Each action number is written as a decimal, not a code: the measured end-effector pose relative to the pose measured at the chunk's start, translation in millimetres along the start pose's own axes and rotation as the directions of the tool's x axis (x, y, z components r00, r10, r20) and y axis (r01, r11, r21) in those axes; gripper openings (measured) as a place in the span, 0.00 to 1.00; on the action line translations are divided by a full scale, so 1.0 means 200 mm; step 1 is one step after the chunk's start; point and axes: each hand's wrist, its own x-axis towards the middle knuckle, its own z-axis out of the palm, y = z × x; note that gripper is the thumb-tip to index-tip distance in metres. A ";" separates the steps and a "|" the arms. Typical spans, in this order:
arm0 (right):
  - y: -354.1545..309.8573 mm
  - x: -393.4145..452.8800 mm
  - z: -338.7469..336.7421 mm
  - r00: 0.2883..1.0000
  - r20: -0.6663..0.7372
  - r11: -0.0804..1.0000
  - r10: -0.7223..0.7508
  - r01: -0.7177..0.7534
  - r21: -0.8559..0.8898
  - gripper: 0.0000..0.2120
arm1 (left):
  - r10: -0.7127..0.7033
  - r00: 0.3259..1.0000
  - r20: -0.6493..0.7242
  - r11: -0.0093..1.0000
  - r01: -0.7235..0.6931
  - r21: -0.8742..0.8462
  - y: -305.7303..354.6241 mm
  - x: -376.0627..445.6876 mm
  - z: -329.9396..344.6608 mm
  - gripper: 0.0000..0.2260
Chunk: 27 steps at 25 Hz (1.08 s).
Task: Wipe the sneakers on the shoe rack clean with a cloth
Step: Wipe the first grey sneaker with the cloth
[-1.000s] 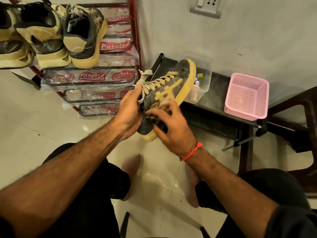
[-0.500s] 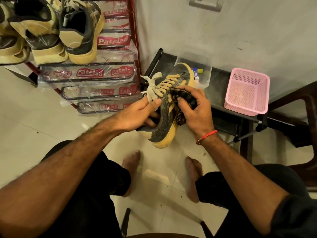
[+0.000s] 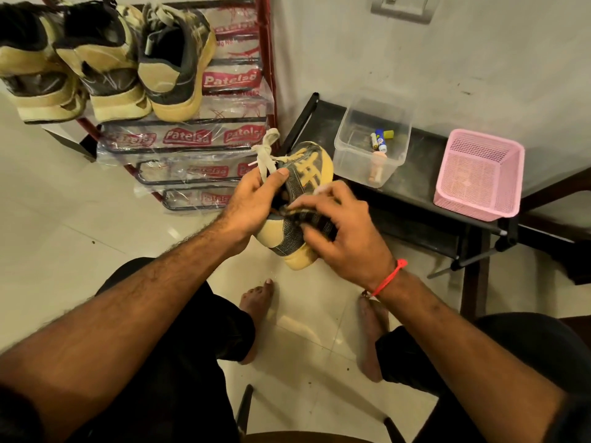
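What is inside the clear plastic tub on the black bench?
The clear plastic tub on the black bench holds a few small items: a blue-and-yellow tube, a pale stick beside it and a small peach-coloured piece. What they are is unclear.

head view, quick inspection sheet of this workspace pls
surface: pale tiled floor; low black bench by the wall
job's things: sneaker held over the floor; dark cloth pressed on its side; three sneakers on the rack
clutter: clear tub with small items, pink basket, both on the bench
grips: left hand grips the sneaker by its collar; right hand holds the cloth
cables: nothing seen
surroundings: wall socket, chair at right
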 end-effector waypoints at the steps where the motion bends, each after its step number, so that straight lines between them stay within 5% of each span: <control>1: -0.04 -0.03 0.02 0.991 0.088 0.991 -0.101 0.108 -0.081 0.16 | -0.035 0.999 -0.024 0.998 0.034 -0.048 0.01 0.00 0.00 0.09; 4: -0.05 -0.04 0.03 0.921 0.256 0.920 -0.293 0.345 -0.186 0.18 | -0.115 0.992 -0.041 0.986 0.109 -0.125 0.03 0.01 -0.01 0.09; 9: 0.11 0.07 -0.07 0.992 -0.124 0.989 -0.036 0.018 -0.146 0.17 | -0.209 0.977 -0.043 0.961 0.197 -0.194 0.03 0.02 0.01 0.11; 14: -0.04 -0.02 0.03 0.955 0.140 0.953 -0.263 0.280 -0.115 0.17 | -0.237 0.963 -0.127 0.962 0.213 -0.173 0.03 0.01 0.02 0.07; 19: 0.09 0.06 -0.08 0.997 -0.063 0.984 -0.043 0.031 -0.176 0.16 | -0.241 0.966 -0.096 0.953 0.217 -0.210 0.05 -0.01 0.04 0.08; 22: -0.01 -0.02 -0.01 0.991 0.051 0.973 -0.124 0.131 -0.189 0.17 | -0.321 0.935 -0.151 0.927 0.278 -0.252 0.05 0.02 0.02 0.12; 25: -0.01 -0.01 0.02 0.984 -0.030 0.949 -0.174 0.159 -0.271 0.17 | -0.419 0.908 0.013 0.816 0.383 -0.433 0.05 0.03 -0.02 0.21; 27: 0.05 0.03 -0.01 0.975 -0.172 0.973 -0.140 0.103 -0.206 0.16 | -0.365 0.922 0.128 0.879 0.386 -0.279 0.05 0.01 -0.02 0.24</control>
